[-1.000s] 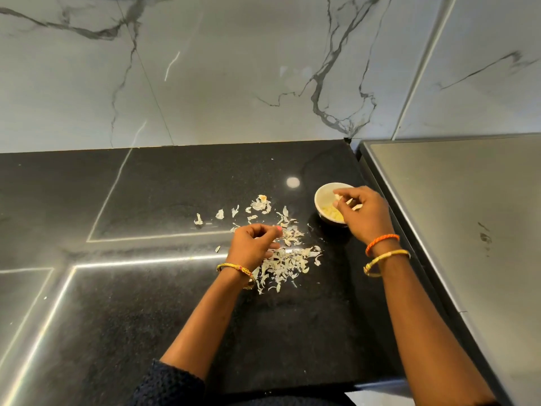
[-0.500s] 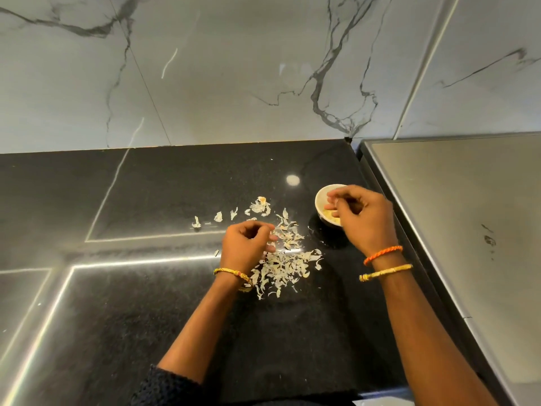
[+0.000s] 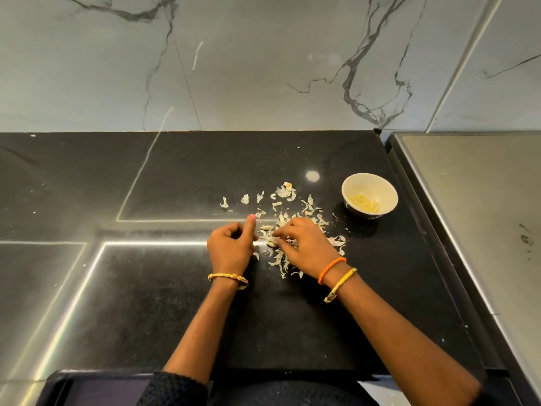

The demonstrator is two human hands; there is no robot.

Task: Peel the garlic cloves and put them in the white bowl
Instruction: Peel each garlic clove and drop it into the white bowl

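Note:
The white bowl (image 3: 369, 186) stands on the black counter at the right, with several peeled garlic cloves (image 3: 364, 203) inside. A heap of garlic skins and cloves (image 3: 311, 213) lies left of the bowl. My right hand (image 3: 307, 244) rests over the heap, and its fingertips pinch a pale garlic clove (image 3: 270, 244) at the heap's left edge. My left hand (image 3: 231, 249) sits just left of that clove with its fingers curled and one finger raised. Nothing shows inside it.
A few loose skins (image 3: 244, 198) lie scattered farther back on the black counter (image 3: 175, 288). A grey steel surface (image 3: 483, 218) adjoins the counter at the right, close to the bowl. A marble wall (image 3: 263, 68) closes the back.
My right hand left the bowl and moved left and down onto the heap, closing its fingertips on a clove. My left hand stayed near the heap's left edge.

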